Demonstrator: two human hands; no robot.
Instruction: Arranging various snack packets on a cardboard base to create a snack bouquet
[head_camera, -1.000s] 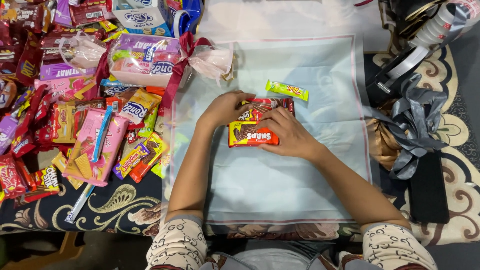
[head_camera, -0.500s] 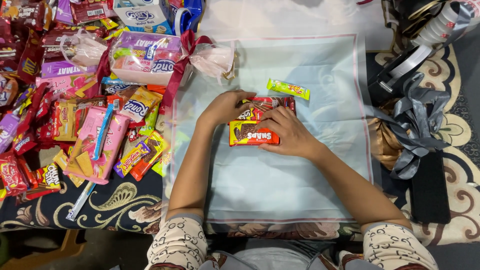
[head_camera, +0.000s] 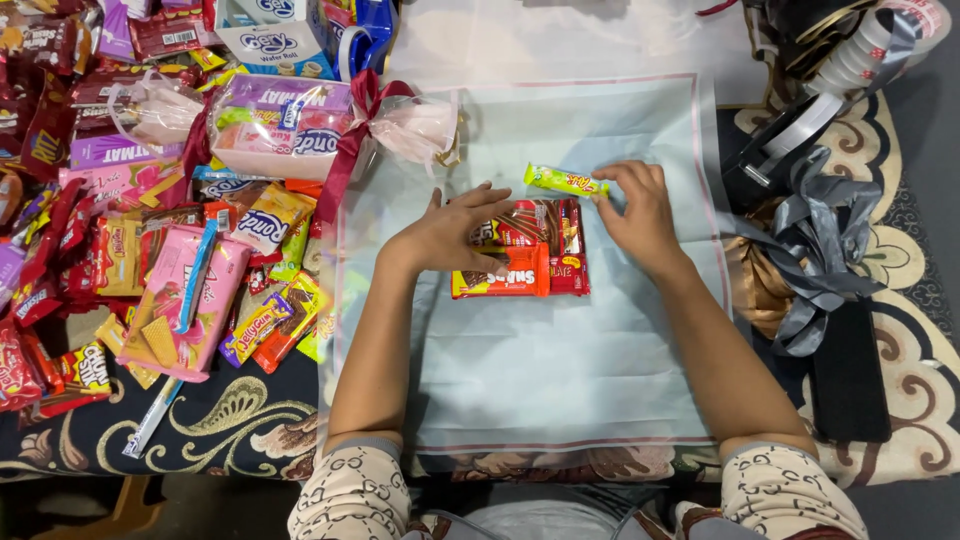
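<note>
Fingers (head_camera: 612, 187) on glossy green bar (head_camera: 563, 181)

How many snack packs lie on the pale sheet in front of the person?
3, maybe more underneath: a green bar at the right hand, a red-orange pack under the left hand, and a red pack behind it.

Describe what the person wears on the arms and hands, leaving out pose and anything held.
Both the left hand and right hand are bare, without gloves, rings or watch visible. Forearms are uncovered. Cream sleeves with a small dark repeating pattern and grey cuffs are pushed up near the elbows.
</note>
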